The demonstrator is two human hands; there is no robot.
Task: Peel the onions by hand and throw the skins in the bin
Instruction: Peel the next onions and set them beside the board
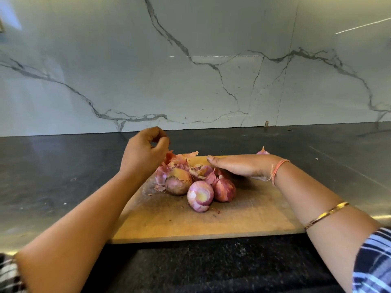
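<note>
Three red onions lie on a wooden cutting board [211,225]: a dark one [176,185] on the left, a peeled pale one [200,196] in front, and a purple one [224,190] on the right. A heap of loose skins [186,163] sits behind them. My left hand [143,154] hovers over the heap's left end with curled fingers; a bit of skin shows at its fingertips. My right hand [239,166] lies flat, fingers straight, palm down against the heap's right side. No bin is in view.
Another onion [263,151] sits on the dark counter [63,176] just behind the board. A white marble wall [190,70] rises behind the counter. The counter's front edge runs close under the board.
</note>
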